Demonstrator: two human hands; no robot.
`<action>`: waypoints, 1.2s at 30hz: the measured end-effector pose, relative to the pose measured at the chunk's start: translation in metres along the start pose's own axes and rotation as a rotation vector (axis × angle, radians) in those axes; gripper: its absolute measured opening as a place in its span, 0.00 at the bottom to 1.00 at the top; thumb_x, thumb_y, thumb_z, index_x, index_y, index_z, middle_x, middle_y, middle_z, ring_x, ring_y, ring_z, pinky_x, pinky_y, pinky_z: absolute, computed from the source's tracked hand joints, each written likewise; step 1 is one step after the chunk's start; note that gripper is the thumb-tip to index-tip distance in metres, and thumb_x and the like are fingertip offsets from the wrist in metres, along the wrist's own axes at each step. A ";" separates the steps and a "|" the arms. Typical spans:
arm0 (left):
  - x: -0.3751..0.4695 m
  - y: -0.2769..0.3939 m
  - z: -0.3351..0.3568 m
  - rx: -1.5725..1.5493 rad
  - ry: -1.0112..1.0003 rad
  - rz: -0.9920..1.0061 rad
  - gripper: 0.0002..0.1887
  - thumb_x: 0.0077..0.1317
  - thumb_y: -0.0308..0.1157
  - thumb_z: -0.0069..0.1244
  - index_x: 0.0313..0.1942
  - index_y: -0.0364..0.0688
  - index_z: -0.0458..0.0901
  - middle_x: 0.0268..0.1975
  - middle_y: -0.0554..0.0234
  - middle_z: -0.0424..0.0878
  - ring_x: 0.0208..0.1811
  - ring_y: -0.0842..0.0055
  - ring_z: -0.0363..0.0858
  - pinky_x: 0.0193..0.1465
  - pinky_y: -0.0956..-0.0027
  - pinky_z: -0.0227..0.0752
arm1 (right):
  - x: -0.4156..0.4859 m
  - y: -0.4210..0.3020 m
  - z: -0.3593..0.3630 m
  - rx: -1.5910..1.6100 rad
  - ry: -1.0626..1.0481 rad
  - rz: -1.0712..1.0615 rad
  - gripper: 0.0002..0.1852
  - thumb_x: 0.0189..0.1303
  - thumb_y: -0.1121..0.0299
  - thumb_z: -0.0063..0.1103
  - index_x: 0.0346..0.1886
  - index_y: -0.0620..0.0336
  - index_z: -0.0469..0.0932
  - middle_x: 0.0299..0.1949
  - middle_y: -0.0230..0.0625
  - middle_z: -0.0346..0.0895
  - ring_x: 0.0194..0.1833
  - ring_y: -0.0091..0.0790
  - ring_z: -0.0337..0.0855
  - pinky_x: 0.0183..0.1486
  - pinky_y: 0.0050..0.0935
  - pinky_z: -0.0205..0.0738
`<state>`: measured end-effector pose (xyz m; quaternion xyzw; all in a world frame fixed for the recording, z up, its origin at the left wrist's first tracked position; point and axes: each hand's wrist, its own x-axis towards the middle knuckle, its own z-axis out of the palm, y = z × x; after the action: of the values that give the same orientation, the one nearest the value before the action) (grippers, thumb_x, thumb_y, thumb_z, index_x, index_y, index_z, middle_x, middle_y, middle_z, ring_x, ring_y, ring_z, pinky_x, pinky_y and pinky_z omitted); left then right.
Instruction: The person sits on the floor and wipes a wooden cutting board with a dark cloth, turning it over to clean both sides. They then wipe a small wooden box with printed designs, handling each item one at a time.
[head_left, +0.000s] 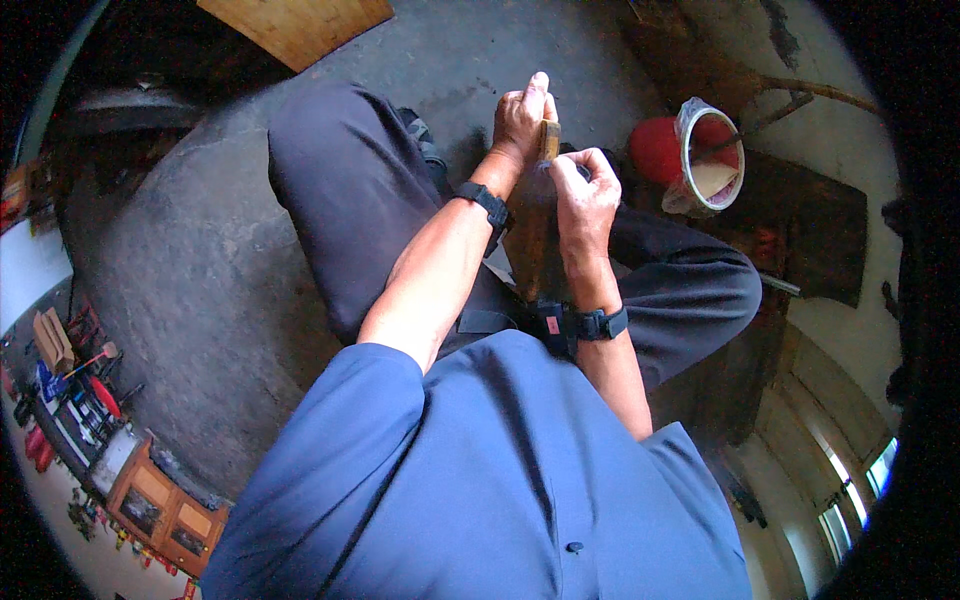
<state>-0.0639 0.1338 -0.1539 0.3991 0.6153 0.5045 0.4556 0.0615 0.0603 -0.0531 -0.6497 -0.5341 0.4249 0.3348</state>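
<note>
My left hand (519, 124) is closed around a short yellow-brown wooden piece (550, 139), with the thumb pointing away from me. At the near end of that piece, my right hand (589, 187) has its fingers curled and its thumb and forefinger pinched together. Something dark shows inside the curl of the right fingers, too small to identify. Both hands are in front of my body, between my spread knees. Below them, a brown wooden surface (531, 244) lies in shadow between my legs, partly hidden by the wrists.
A red bucket (654, 148) with a white rim and clear plastic lies tipped at the right. A wooden board (300, 28) is at the far left. A wooden cabinet (161, 504) and assorted items stand along the left wall. A metal rod (780, 283) sticks out beyond my right knee.
</note>
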 end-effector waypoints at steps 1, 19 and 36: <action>0.000 0.000 0.000 -0.037 -0.006 -0.051 0.42 0.85 0.60 0.33 0.20 0.38 0.84 0.21 0.52 0.86 0.27 0.56 0.85 0.40 0.52 0.77 | 0.001 -0.001 0.000 0.053 0.006 0.006 0.12 0.66 0.65 0.75 0.34 0.66 0.84 0.28 0.25 0.80 0.32 0.18 0.75 0.36 0.26 0.72; -0.004 0.008 -0.004 -0.089 -0.026 -0.091 0.42 0.85 0.58 0.32 0.19 0.39 0.84 0.21 0.50 0.85 0.26 0.54 0.84 0.41 0.50 0.76 | 0.003 -0.004 0.000 -0.009 0.017 -0.005 0.13 0.62 0.65 0.74 0.37 0.68 0.86 0.30 0.36 0.85 0.34 0.26 0.82 0.42 0.32 0.79; -0.002 0.004 -0.003 -0.061 -0.037 -0.042 0.42 0.85 0.59 0.32 0.20 0.38 0.85 0.20 0.52 0.85 0.26 0.55 0.86 0.40 0.52 0.78 | 0.001 -0.006 0.000 0.004 0.000 -0.004 0.14 0.62 0.63 0.75 0.36 0.67 0.86 0.30 0.35 0.86 0.34 0.26 0.82 0.42 0.31 0.80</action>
<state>-0.0660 0.1317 -0.1493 0.3814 0.5994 0.5056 0.4895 0.0594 0.0621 -0.0481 -0.6479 -0.5347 0.4252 0.3369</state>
